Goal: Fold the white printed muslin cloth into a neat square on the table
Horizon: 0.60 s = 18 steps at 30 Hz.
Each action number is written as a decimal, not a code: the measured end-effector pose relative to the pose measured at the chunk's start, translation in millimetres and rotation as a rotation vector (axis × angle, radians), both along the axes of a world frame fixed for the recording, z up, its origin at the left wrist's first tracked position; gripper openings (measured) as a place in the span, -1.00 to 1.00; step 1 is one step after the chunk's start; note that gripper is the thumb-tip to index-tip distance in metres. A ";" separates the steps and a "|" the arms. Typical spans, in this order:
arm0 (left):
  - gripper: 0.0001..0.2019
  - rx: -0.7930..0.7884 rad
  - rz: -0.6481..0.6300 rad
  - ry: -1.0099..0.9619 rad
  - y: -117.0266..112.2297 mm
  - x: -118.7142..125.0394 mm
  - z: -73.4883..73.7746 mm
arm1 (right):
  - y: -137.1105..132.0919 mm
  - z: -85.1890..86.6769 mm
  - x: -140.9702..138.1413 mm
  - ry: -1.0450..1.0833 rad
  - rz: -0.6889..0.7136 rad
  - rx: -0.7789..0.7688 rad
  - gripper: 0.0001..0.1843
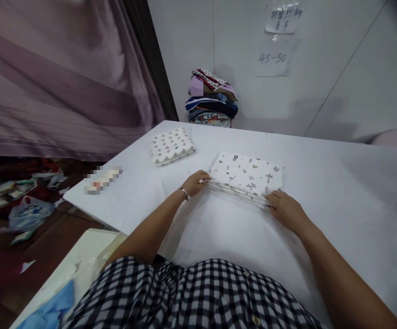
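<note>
A white cloth [244,172] printed with small palm trees and other figures lies folded in several layers on the white-covered table [322,183]. At its near left corner, my left hand [195,182], with a bracelet at the wrist, pinches the layered edge. The near right corner is between the thumb and fingers of my right hand [285,209]. Both hands are closed on the cloth, which rests flat on the table. Farther back to the left, apart from my hands, sits another folded white cloth [173,145] with a grey repeating print.
A pile of folded clothes [212,98] stands behind the table's far edge, against the wall. A blurred-out item [103,180] lies near the left edge. To the lower left are a white surface [64,269] with blue fabric [52,306] and a plastic bag [30,212] on the floor.
</note>
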State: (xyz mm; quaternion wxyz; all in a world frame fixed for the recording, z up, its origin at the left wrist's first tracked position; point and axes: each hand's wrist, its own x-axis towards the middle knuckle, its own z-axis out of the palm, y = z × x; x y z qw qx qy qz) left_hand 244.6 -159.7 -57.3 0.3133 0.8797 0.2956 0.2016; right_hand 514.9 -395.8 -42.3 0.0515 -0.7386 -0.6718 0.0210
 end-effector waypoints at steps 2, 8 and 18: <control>-0.72 -0.012 -0.001 0.005 -3.0 -2.0 -1.0 | -0.5 3.8 2.5 -0.010 -0.022 0.007 -0.72; -0.71 -0.052 0.038 0.007 -10.0 -2.9 -3.2 | -3.9 4.6 10.5 0.021 -0.044 -0.088 -0.64; -0.81 0.007 0.285 0.013 -28.3 -1.5 -13.2 | -8.1 8.6 11.0 0.152 -0.029 -0.127 -0.59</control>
